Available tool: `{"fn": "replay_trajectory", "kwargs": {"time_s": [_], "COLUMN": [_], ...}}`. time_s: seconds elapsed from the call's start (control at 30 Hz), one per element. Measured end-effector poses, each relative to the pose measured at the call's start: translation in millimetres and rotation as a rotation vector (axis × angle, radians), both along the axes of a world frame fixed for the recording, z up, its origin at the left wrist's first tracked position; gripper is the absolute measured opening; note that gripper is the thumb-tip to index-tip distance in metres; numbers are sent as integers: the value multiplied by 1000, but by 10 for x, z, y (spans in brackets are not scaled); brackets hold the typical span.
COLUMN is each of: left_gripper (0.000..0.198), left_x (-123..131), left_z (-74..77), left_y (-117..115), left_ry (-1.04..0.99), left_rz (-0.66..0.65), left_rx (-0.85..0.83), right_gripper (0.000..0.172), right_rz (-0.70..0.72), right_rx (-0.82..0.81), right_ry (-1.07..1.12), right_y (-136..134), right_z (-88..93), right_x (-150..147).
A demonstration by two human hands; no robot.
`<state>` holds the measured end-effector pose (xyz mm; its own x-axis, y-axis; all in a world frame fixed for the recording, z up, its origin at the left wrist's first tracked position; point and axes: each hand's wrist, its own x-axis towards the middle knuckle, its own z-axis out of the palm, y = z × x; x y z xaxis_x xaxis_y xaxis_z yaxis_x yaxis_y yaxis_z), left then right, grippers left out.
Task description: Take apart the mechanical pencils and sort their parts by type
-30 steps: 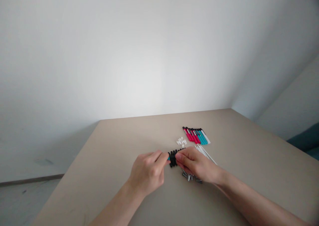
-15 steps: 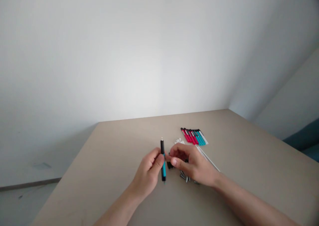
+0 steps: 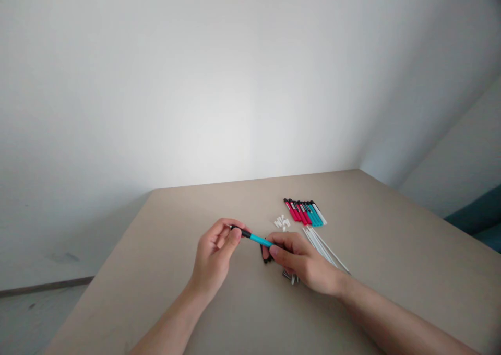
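Observation:
A pen (image 3: 258,240) with a blue barrel and a black front part is held in the air between both hands, tilted down to the right. My left hand (image 3: 218,248) pinches its black end near the tip. The fingers of my right hand (image 3: 299,256) are closed on the blue barrel's other end, which they partly hide. Below and behind my right hand lie small black parts (image 3: 266,260) and small metallic pieces (image 3: 287,275), both partly covered by it.
On the beige table (image 3: 195,203), a row of red, blue and white pen barrels (image 3: 305,212) lies towards the back. Small white pieces (image 3: 282,222) lie in front of it, and long thin white rods (image 3: 323,248) lie beyond my right hand. A wall stands behind.
The pen has turned from upright to slanting. My left hand has shifted left and up to its black end, and my right hand has closed on the other end.

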<state>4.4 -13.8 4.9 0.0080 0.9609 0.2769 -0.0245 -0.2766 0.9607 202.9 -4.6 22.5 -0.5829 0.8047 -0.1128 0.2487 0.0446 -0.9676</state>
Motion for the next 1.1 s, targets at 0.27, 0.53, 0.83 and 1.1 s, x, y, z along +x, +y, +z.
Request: {"fn": "replay_trajectory", "kwargs": {"time_s": [0.27,0.53,0.83,1.1], "left_gripper": [23,38,44,11], "left_x": [-101,-74,-70,-128], "left_z": [57,71,35,60], "left_y": [-12,-38,0,24], "left_ry": [650,679,680,933], "left_rz": [48,8,-41,-50], "left_rx": [447,295,82,575], "right_gripper": [52,43,35,43], "right_rz": [-52,-27,-95,-39], "right_rx": [19,375,613,90], "right_ry": [-65,-261,-378,-260], "right_y": [93,60,78,137], "right_z": [37,58,30,-26], "right_x": [70,83,104,98]}}
